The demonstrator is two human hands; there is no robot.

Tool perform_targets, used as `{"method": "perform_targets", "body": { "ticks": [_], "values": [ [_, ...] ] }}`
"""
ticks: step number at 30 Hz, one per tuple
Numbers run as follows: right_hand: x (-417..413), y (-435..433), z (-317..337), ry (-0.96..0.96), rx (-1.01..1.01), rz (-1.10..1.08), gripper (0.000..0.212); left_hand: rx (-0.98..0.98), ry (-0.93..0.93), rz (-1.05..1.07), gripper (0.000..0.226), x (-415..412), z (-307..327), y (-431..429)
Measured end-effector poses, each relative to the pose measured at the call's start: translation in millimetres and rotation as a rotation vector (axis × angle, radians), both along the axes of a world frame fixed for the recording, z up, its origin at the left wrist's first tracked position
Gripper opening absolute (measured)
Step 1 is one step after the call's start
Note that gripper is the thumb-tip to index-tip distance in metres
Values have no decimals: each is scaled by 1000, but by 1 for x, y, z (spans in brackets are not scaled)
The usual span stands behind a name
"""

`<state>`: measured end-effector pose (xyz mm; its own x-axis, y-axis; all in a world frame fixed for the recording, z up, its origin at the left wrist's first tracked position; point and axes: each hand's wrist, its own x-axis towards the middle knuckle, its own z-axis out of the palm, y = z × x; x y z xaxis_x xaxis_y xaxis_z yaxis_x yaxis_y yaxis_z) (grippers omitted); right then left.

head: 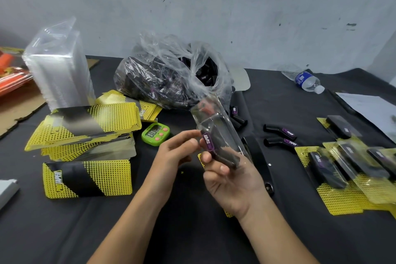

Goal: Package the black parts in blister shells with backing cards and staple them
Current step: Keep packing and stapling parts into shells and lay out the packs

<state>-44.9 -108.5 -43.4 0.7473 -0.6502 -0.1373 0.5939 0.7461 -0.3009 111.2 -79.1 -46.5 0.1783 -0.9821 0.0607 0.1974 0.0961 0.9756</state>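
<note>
My right hand [230,180] grips a clear blister shell [212,113] that stands tilted above the table, with a black part [221,148] bearing a purple label inside it. My left hand [173,152] has its fingertips on the shell's left edge, at the label. One yellow-and-black backing card [87,179] lies alone at the left, below a stack of cards [85,128]. Two loose black parts [279,136] lie right of centre. A black stapler [260,161] lies behind my right hand.
A clear bag of black parts [169,75] sits at the back centre, a tall stack of empty shells [59,70] at the back left. Finished packs [351,169] overlap at the right. A green timer [156,134], a water bottle [305,79] and paper [368,107] also lie here.
</note>
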Motion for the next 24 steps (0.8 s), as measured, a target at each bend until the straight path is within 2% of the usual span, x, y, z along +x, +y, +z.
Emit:
{"method": "perform_targets", "body": {
  "ticks": [5, 8, 10, 14, 16, 19, 22, 24],
  "values": [
    [1, -2, -1, 49, 38, 9, 26, -20, -28, -62, 40, -4, -1, -1],
    [2, -2, -1, 86, -13, 72, 22, -4, 83, -174, 26, -6, 0, 1],
    [3, -1, 1, 83, -44, 113, 18, 36, 150, -194, 25, -5, 4, 2],
    [2, -2, 3, 54, -65, 158, 42, 54, 185, -178, 31, -5, 7, 3],
    [1, -3, 4, 52, -63, 184, 45, 69, 220, -173, 38, -5, 7, 3],
    [-1, -1, 2, 34, -62, 233, 38, 108, 259, -191, 42, -1, 6, 4],
    [-1, -1, 0, 97, -72, 174, 24, 111, 296, -256, 43, 2, 5, 4],
    [6, 0, 0, 263, -110, 11, 24, 88, 267, -222, 46, 1, 4, 1]
  ]
}}
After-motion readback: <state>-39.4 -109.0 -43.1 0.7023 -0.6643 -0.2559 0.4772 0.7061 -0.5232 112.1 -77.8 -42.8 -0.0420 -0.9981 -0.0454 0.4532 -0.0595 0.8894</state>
